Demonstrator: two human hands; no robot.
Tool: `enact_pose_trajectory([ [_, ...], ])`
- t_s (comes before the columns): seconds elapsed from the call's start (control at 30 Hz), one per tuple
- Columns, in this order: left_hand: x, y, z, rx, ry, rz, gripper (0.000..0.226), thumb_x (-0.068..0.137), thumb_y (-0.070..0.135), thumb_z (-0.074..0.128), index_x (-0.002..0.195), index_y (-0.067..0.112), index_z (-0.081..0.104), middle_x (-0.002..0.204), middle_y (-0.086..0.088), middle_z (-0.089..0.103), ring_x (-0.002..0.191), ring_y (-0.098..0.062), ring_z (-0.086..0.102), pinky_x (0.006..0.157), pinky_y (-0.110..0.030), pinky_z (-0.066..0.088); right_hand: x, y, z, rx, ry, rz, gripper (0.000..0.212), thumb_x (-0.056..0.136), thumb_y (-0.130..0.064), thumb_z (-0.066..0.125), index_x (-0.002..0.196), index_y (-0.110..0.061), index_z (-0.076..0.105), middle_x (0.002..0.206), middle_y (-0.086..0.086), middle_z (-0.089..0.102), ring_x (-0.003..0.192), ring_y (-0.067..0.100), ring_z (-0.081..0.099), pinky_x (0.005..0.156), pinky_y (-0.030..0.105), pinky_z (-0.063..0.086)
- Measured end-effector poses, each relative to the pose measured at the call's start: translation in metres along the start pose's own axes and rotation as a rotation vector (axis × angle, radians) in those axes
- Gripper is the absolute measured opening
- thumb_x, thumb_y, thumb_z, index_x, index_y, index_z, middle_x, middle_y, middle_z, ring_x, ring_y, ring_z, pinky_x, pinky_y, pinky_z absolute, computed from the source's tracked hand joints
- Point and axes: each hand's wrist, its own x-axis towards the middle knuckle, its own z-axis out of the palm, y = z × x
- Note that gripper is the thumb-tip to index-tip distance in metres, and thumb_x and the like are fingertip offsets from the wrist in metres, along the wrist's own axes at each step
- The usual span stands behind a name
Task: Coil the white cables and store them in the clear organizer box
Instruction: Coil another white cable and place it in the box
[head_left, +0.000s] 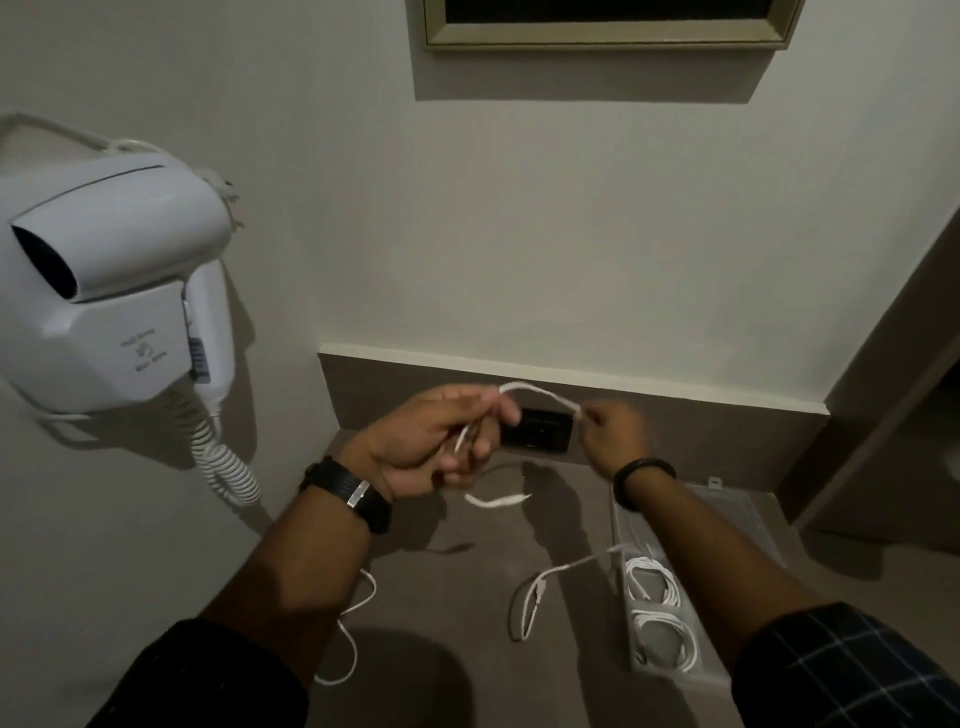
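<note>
Plainly the coiling step is in hand: the left hand (441, 441) has its grip curled round gathered turns of a white cable (540, 392), and the right hand (613, 431) pinches the same cable at its 3 o'clock side, a short arc bridging them above the tabletop (467, 649). Toward 5 o'clock the clear organizer box (670, 670) holds two coils already; a loose cable (550, 577) trails from it; next, I judge, another loop must be laid into the left hand without slackening the turns.

Both hands, left hand (431, 441) & right hand (613, 431), pinch white cable (540, 392) above counter (467, 597).
</note>
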Motion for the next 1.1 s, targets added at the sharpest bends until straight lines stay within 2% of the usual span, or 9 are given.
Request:
enact_pose_trajectory([
  [0.13,0.024,0.033,0.009,-0.106,0.245,0.322,0.028,0.098,0.019,0.043,0.120,0.008,0.057,0.090,-0.002,0.075,0.053,-0.007,0.066,0.036,-0.015,0.043,-0.045,-0.025,0.033,-0.174,-0.394,-0.178,0.026,0.096,-0.024,0.047,0.081,-0.013,0.066,0.079,0.009,0.065,0.074,0.026,0.059,0.068,0.033,0.044],
  [0.23,0.034,0.047,0.001,-0.167,0.536,0.443,0.030,0.099,0.012,0.044,0.126,0.001,0.049,0.113,-0.016,0.069,0.087,-0.023,0.073,0.061,-0.023,0.059,-0.064,-0.055,0.029,-0.282,-0.484,-0.412,0.029,0.096,-0.029,0.045,0.081,-0.013,0.063,0.079,0.008,0.065,0.070,0.024,0.057,0.065,0.035,0.044],
  [0.37,0.030,0.039,-0.017,0.411,0.864,0.375,0.039,0.098,0.018,0.051,0.135,0.007,0.047,0.135,-0.013,0.056,0.115,-0.021,0.060,0.097,-0.032,0.049,-0.066,-0.092,-0.013,-0.247,-0.483,-0.573,0.038,0.094,-0.032,0.049,0.056,-0.027,0.044,0.054,-0.007,0.047,0.052,0.012,0.047,0.055,0.028,0.036],
  [0.47,0.024,0.020,-0.016,0.844,0.845,0.291,0.041,0.097,0.029,0.051,0.134,0.012,0.052,0.136,-0.008,0.057,0.120,-0.016,0.055,0.106,-0.037,0.043,-0.054,-0.113,-0.047,-0.102,-0.345,-0.608,0.035,0.090,-0.029,0.057,0.056,-0.026,0.053,0.051,-0.006,0.052,0.050,0.007,0.049,0.051,0.026,0.037],
  [0.6,0.014,-0.004,0.005,0.716,0.622,0.169,0.057,0.092,0.062,0.034,0.100,0.018,0.070,0.084,-0.007,0.077,0.077,-0.016,0.072,0.081,-0.034,0.053,-0.022,-0.120,-0.076,0.081,-0.246,-0.571,0.014,0.088,-0.025,0.063,0.081,-0.017,0.073,0.076,-0.009,0.069,0.068,0.003,0.061,0.063,0.013,0.045],
  [0.73,0.013,-0.014,0.022,0.441,0.457,0.019,0.089,0.080,0.082,0.020,0.089,0.011,0.072,0.048,-0.004,0.056,0.034,-0.010,0.039,0.044,-0.023,0.039,-0.003,-0.110,-0.068,0.257,-0.242,-0.437,0.008,0.084,-0.026,0.069,0.077,-0.023,0.071,0.074,-0.016,0.067,0.067,-0.005,0.060,0.064,0.010,0.045],
  [0.9,0.020,0.004,0.029,-0.010,0.335,0.148,0.084,0.088,0.071,0.022,0.111,0.001,0.063,0.065,-0.008,0.065,0.036,-0.007,0.036,0.037,-0.018,0.020,-0.020,-0.080,-0.016,0.425,-0.234,-0.212,0.030,0.092,-0.019,0.056,0.081,0.007,0.066,0.075,0.028,0.066,0.066,0.018,0.052,0.069,0.043,0.050],
  [1.0,0.021,0.023,0.025,-0.049,0.426,0.247,0.087,0.086,0.074,0.022,0.123,0.003,0.056,0.093,-0.012,0.072,0.054,-0.010,0.049,0.040,-0.022,0.030,-0.049,-0.076,0.010,0.318,-0.346,-0.237,0.033,0.095,-0.023,0.051,0.066,-0.013,0.062,0.059,0.004,0.059,0.052,0.001,0.048,0.058,0.024,0.046],
  [1.1,0.024,0.033,0.019,0.176,0.627,0.291,0.097,0.077,0.083,0.017,0.130,0.009,0.051,0.112,-0.011,0.070,0.073,-0.014,0.055,0.053,-0.025,0.036,-0.065,-0.093,0.010,0.142,-0.435,-0.392,0.031,0.095,-0.029,0.051,0.064,-0.032,0.051,0.058,-0.012,0.050,0.053,-0.003,0.049,0.052,0.011,0.035],
])
